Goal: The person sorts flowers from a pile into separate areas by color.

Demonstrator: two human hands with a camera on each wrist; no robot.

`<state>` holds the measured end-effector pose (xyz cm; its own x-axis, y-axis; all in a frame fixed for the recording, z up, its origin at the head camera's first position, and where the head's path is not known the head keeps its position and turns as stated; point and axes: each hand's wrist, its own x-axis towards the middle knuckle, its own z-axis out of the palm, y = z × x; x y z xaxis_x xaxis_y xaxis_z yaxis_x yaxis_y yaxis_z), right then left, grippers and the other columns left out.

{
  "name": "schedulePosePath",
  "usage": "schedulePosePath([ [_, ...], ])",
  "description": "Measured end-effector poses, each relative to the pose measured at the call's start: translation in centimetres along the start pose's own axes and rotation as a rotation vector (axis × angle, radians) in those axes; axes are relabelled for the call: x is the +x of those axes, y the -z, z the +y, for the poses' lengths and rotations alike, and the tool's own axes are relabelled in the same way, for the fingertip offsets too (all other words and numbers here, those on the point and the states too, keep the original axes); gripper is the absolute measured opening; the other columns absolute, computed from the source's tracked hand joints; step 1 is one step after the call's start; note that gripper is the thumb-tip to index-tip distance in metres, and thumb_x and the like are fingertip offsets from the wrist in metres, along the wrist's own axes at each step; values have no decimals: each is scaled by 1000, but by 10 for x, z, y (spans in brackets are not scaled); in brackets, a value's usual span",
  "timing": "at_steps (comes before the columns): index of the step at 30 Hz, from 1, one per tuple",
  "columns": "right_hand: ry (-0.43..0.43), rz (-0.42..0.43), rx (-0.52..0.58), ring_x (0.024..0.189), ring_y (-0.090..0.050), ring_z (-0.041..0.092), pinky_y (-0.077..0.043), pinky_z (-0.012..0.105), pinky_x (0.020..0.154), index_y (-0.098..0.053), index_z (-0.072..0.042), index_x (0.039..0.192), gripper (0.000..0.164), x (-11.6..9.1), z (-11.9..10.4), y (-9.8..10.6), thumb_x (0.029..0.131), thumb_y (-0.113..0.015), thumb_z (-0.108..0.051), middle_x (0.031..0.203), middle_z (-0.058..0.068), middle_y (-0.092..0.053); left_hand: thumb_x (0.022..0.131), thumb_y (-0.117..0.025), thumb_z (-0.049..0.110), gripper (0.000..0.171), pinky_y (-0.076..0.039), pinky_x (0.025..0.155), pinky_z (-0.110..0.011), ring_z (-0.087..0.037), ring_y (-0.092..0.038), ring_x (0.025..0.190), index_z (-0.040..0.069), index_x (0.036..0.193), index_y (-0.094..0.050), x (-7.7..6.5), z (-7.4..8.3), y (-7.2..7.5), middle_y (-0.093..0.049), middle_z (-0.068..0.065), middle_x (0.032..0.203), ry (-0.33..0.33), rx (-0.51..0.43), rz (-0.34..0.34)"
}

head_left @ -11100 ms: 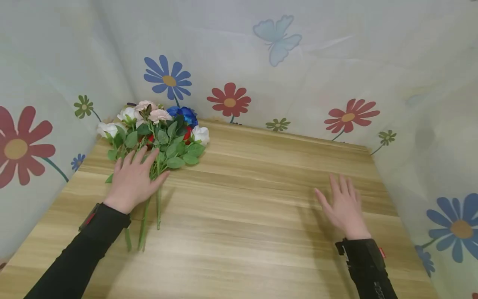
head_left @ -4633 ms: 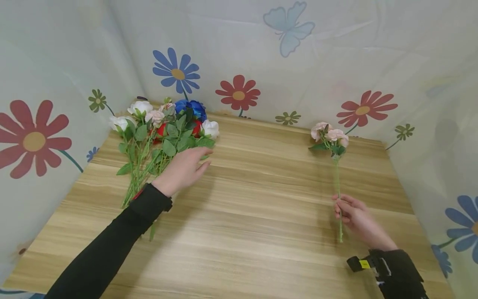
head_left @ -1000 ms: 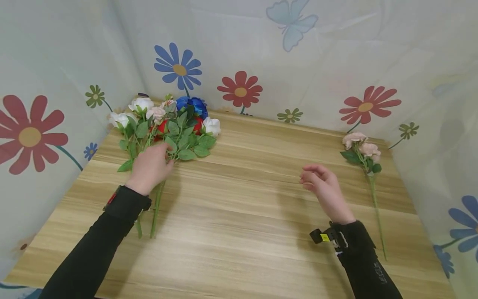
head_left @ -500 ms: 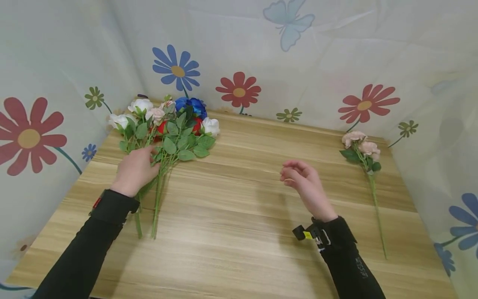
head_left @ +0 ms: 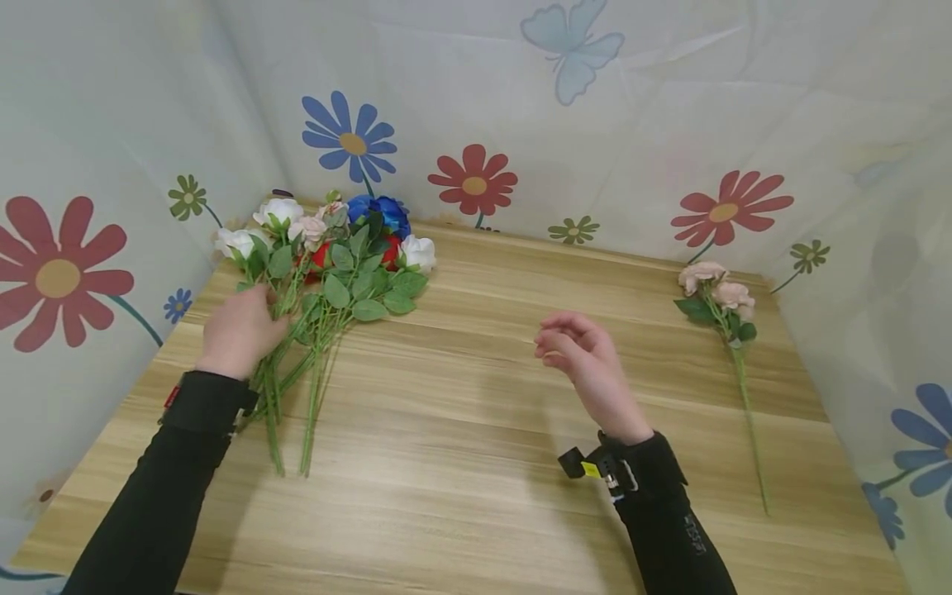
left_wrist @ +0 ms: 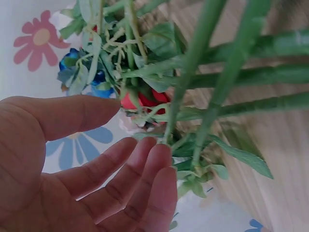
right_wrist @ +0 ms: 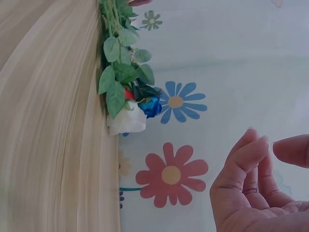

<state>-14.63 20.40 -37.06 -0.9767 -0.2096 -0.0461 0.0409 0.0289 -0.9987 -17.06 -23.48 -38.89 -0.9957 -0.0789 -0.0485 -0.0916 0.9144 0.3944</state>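
A pile of artificial flowers lies at the left of the table, with a blue bloom (head_left: pixel 381 215), white blooms (head_left: pixel 419 253), red, pale pink and green leaves (head_left: pixel 368 285). My left hand (head_left: pixel 241 330) is over the left side of the pile, among the green stems (head_left: pixel 308 421). In the left wrist view, its thumb and fingers (left_wrist: pixel 113 186) are spread apart beside the stems, near a red bloom (left_wrist: pixel 147 100), holding nothing. My right hand (head_left: pixel 583 364) hovers over mid-table, fingers loosely bent, nothing between them. A pink flower stem (head_left: pixel 745 397) lies apart at the right.
The wooden table (head_left: pixel 446 496) is bounded by a pale fabric backdrop (head_left: pixel 446 58) printed with flowers and a butterfly, at the back and both sides. Each wrist carries a black band (head_left: pixel 643 471).
The two-headed pink flower left the pile, was carried in my right hand and now lies released at the right. Lately my right hand moved left, and my left hand shifted left across the stems.
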Motion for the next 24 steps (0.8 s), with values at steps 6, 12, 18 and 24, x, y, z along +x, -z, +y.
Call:
schedulePosePath([
  [6, 12, -25, 22, 87, -63, 9, -55, 23, 78, -59, -12, 111, 9, -1, -2, -11, 103, -55, -12, 96, -3, -65, 97, -60, 24, 48, -50, 62, -48, -47, -65, 83, -15, 126, -56, -1, -9, -3, -63, -39, 112, 21, -5, -17],
  [12, 19, -33, 31, 86, -63, 9, -54, 22, 76, -59, -12, 110, 9, -1, -2, -15, 103, -55, -10, 95, -4, -64, 99, -54, 22, 47, -50, 69, -51, -54, -62, 94, -17, 125, -52, -2, -24, -3, -60, -40, 115, 65, -18, -50],
  [18, 7, -52, 42, 85, -63, 9, -54, 21, 76, -59, -12, 110, 8, 1, 3, -16, 103, -55, -10, 95, -3, -64, 98, -54, 23, 36, -33, 53, -33, -24, -42, 54, 6, 66, -49, 3, -33, -7, -42, -6, 58, 70, -33, -70],
  [24, -3, -65, 27, 86, -63, 9, -54, 22, 77, -58, -12, 110, 8, 1, 8, -16, 103, -55, -11, 97, -3, -64, 96, -51, 24, 48, -28, 52, -29, -15, -31, 49, 19, 52, -35, 6, -41, -9, -26, 7, 51, 67, -37, -145],
])
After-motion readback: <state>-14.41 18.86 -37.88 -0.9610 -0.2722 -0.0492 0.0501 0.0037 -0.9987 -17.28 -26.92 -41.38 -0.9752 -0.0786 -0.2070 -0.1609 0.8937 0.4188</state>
